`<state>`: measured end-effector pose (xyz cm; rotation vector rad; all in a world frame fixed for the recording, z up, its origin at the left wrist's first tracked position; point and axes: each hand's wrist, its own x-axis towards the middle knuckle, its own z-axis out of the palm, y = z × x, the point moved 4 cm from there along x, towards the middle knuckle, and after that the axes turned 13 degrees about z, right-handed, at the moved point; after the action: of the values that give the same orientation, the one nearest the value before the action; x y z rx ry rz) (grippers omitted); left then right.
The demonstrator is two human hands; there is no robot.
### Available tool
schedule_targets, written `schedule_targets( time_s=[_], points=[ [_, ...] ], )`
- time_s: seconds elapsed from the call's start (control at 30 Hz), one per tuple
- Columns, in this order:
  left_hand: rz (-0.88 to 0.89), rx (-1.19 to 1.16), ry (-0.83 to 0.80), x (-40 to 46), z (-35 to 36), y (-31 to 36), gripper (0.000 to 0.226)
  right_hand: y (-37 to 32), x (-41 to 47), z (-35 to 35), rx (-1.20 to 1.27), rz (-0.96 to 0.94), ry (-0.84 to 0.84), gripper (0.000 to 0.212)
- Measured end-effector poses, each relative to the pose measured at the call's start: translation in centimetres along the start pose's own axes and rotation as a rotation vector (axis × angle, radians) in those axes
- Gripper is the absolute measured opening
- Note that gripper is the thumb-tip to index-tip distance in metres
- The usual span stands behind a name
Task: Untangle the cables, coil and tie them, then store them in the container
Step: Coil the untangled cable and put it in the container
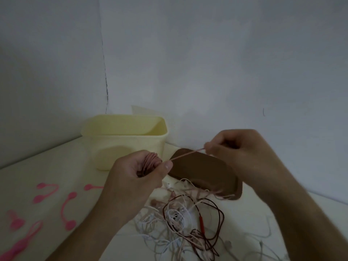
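My left hand grips a coil of pink cable, the loops bunched between fingers and thumb. A taut strand of the same pink cable runs up to the right, where my right hand pinches it. Below both hands lies a tangle of cables, white, pink and dark red, on the pale table. The cream plastic container stands open behind my left hand. Several pink cable ties lie on the table at the left.
A brown lid lies flat between the container and the wall, partly under my right hand. The grey wall corner rises close behind. Thin white cable strands trail toward the lower right.
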<state>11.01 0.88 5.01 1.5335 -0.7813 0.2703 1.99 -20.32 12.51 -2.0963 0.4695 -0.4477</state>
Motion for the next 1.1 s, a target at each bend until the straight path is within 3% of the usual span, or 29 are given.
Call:
schedule_targets(
  time_s=[0.17, 0.3, 0.4, 0.5, 0.6, 0.63, 0.7, 0.77, 0.83, 0.93, 1.1],
  points=[
    [0.023, 0.055, 0.035, 0.1, -0.1, 0.0, 0.032, 0.3, 0.1, -3.5, -0.274, -0.102, 0.138, 0.022],
    [0.049, 0.054, 0.026, 0.0, 0.1, 0.2, 0.035, 0.3, -0.2, -5.6, -0.246, -0.160, 0.425, 0.016],
    [0.064, 0.067, 0.027, 0.0, 0.1, 0.5, 0.038, 0.8, -0.4, -6.1, -0.352, -0.176, 0.686, 0.033],
    [0.027, 0.041, 0.059, 0.2, -0.5, 0.3, 0.041, 1.6, -0.4, -7.2, -0.330, -0.061, 0.783, 0.043],
    [0.013, -0.015, 0.039, 0.2, -0.2, 0.5, 0.046, 2.3, 0.9, -6.1, -0.584, 0.118, 0.585, 0.010],
    [0.010, -0.043, 0.016, 0.1, 0.0, 0.6, 0.047, 2.5, 1.1, -4.8, -0.732, 0.225, 0.434, 0.018],
    [0.010, -0.076, -0.037, -0.2, 0.6, 0.6, 0.047, 3.2, 1.2, -2.3, -0.893, 0.308, 0.087, 0.060],
    [0.021, -0.075, -0.081, -0.4, 1.1, 0.5, 0.046, 2.3, 0.4, 0.3, -0.755, 0.168, -0.158, 0.081],
    [0.020, -0.071, -0.110, -0.4, 1.4, 0.4, 0.046, 0.6, -0.8, 3.2, -0.541, -0.087, -0.309, 0.085],
    [0.012, -0.098, -0.110, -0.4, 1.6, 0.1, 0.045, -1.0, -2.2, 6.5, -0.285, -0.211, -0.406, 0.071],
    [-0.011, -0.157, -0.055, -0.2, 1.2, -0.4, 0.035, -0.9, -1.4, 6.7, -0.396, -0.177, -0.242, 0.022]
  ],
)
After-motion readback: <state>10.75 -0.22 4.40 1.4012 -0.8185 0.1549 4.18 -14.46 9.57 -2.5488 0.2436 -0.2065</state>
